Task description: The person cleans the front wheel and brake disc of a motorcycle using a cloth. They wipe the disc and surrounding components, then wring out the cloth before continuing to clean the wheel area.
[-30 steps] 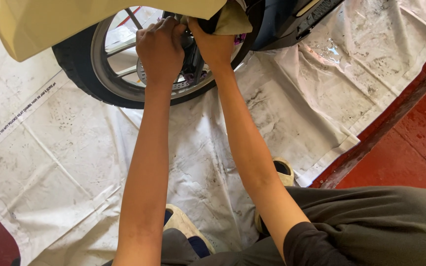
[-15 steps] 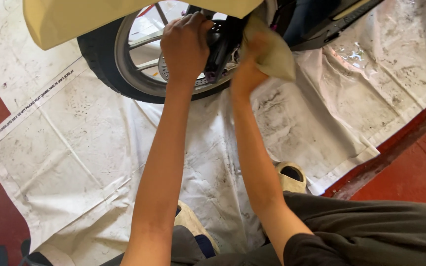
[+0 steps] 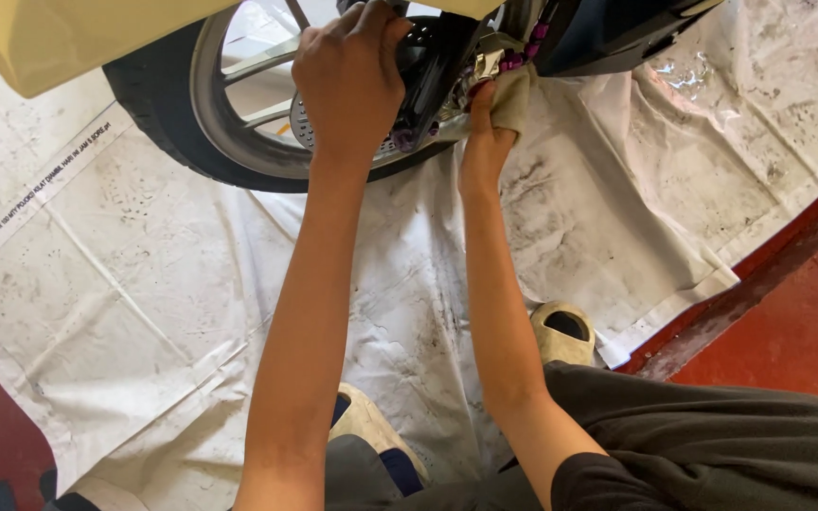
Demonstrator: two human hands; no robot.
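A folded beige cloth rag is clamped in the right hand against metal parts just right of the black-tyred scooter wheel. The hub is gripped by the closed left hand. Wiping is judged best done firmly, the wheel steadied.

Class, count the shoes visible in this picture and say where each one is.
2. One pale shoe lies right of the right forearm; another shoe sits between the forearms, partly hidden by clothing.

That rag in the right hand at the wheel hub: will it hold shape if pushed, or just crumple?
The rag is bunched and folded in the right hand, so it is probably floppy and will crumple. It looks thin, likely light. Pressed against the hub, it should mould to it rather than slide.
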